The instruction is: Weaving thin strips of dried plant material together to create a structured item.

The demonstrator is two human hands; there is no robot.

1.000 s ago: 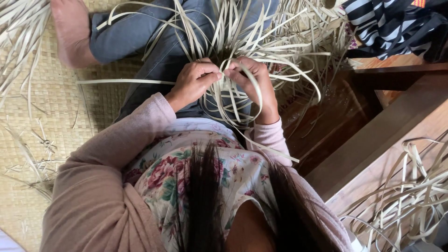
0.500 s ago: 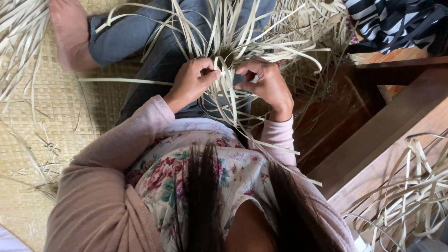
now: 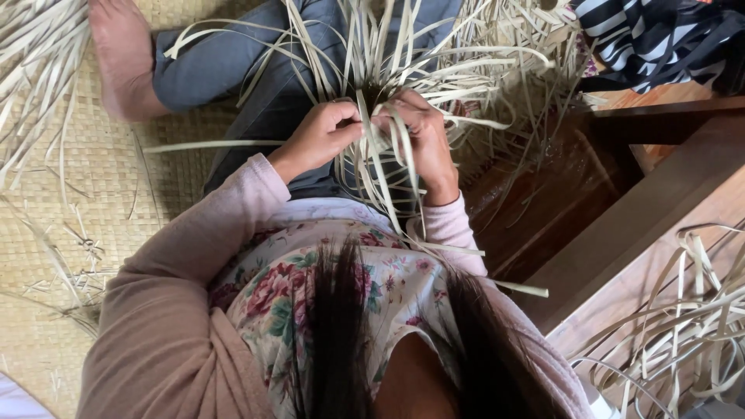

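Hands at the weave's centre over your lap: left hand [image 3: 322, 133] and right hand [image 3: 415, 128] each pinch pale strips [image 3: 372, 147]. Keep them flat and taut, crossings snug.

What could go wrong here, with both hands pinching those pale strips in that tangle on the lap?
The left hand and right hand pinch thin strips close together, so a strip might slip out of either grip. Many loose ends fan out around the hands and cross each other, so the wrong one could get caught up. The narrow strip edges might also nick the fingers pressed against them.
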